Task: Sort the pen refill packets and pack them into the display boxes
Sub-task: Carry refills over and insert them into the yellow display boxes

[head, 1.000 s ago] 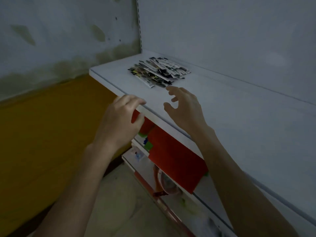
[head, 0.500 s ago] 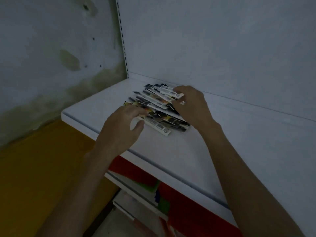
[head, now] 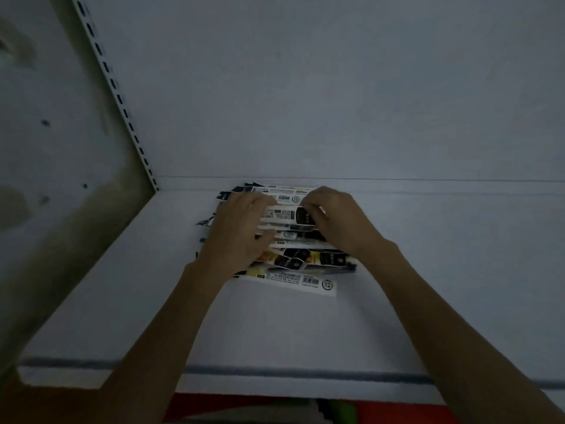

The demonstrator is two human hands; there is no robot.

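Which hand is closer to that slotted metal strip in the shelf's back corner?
Left. The left hand lies on the packet pile, right of the strip; the right hand is farther right across the pile.

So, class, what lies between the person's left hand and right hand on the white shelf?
In the head view, the pile of pen refill packets fills the gap between the left hand and right hand; both touch it.
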